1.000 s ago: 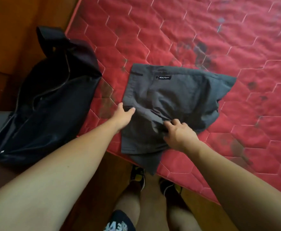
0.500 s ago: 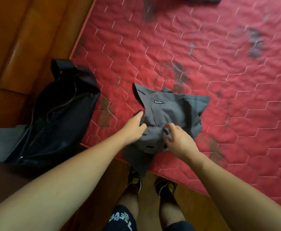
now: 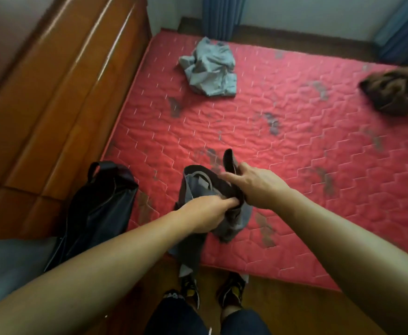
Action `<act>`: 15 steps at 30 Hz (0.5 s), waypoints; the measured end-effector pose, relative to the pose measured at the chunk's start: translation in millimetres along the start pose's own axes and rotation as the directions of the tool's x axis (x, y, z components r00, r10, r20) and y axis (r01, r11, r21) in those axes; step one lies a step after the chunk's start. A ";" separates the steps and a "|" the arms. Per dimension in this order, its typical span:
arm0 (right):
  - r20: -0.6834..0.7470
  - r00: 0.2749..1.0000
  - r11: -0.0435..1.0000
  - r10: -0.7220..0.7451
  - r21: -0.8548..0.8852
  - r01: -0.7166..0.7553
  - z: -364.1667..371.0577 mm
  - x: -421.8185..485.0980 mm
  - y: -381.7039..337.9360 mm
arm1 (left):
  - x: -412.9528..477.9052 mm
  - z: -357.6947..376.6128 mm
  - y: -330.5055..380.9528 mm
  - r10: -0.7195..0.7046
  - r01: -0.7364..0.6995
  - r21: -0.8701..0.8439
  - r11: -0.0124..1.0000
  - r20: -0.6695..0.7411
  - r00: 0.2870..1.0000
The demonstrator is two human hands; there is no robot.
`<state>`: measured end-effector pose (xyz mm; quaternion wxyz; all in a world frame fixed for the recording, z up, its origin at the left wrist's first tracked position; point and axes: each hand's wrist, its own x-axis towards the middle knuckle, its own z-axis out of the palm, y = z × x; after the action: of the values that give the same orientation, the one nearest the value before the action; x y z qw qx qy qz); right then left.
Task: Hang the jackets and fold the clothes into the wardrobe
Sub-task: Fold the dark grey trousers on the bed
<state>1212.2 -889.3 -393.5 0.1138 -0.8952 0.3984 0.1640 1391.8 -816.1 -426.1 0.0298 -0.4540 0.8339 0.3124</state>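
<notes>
Grips the bunched dark grey garment (image 3: 199,187) with the left hand (image 3: 207,215), fingers curled into the cloth, over the near edge of the bed (image 3: 294,153). Pinches its dark band with the right hand (image 3: 255,186).

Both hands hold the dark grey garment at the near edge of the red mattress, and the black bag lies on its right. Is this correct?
No: in the head view the black bag lies on the left of the dark grey garment, not its right. The left hand and the right hand do grip it at the near edge of the red mattress.
</notes>
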 end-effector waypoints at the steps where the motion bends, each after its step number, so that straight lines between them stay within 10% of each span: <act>1: 0.031 0.999 1.000 0.017 -0.003 -0.017 -4.2 -10.4 -1.1 | -5.1 -5.2 7.5 -0.002 0.002 0.021 1.000 0.021 1.000; 8: -0.035 0.931 0.928 0.364 0.094 -0.360 -33.9 -92.7 10.4 | -28.2 -38.3 14.1 -0.141 0.162 -0.208 0.965 0.110 0.984; 15: -0.163 0.827 0.839 0.538 0.203 -0.506 -59.0 -158.2 28.9 | -53.6 -43.6 -2.9 -0.220 0.210 0.068 0.975 0.233 0.947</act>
<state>1103.0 -821.1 -280.5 0.0884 -0.7529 0.6493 0.0614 1435.6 -801.6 -374.6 0.1736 -0.5005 0.7760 0.3422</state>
